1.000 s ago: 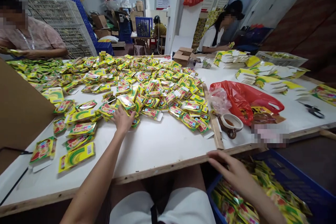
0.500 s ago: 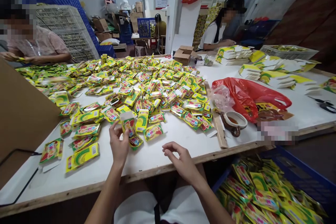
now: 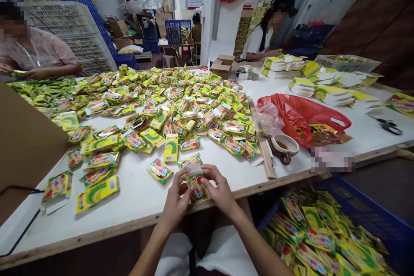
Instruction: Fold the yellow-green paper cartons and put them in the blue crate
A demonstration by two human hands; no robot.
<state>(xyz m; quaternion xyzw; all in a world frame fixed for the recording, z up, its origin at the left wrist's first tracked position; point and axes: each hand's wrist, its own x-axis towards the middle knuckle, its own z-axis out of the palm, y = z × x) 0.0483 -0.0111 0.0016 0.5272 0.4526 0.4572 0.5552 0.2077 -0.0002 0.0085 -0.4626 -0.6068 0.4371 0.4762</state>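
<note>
A small yellow, green and red printed box (image 3: 197,186) with a raised white flap at its top is held upright near the table's front edge. My left hand (image 3: 179,196) grips its left side, thumb on the printed front. My right hand (image 3: 220,189) closes on its right side, thumb and fingers at the edge. Just behind it lies another packet (image 3: 190,160), partly covered by the flap. To the left a loose packet (image 3: 160,170) lies flat, and a yellow box with a barcode (image 3: 171,147) lies farther back.
A large pile of packets (image 3: 181,95) covers the table behind. A wooden strip (image 3: 268,159), a cup of brown liquid (image 3: 284,145), a red plastic bag (image 3: 291,114) and scissors (image 3: 388,127) lie right. Below right stands a blue crate (image 3: 362,200) of packets. A cardboard box (image 3: 29,146) stands left.
My left hand has brought the box rightward and nearer to me, away from the packet beneath it. My right hand has moved slightly left and now grips the box too.
</note>
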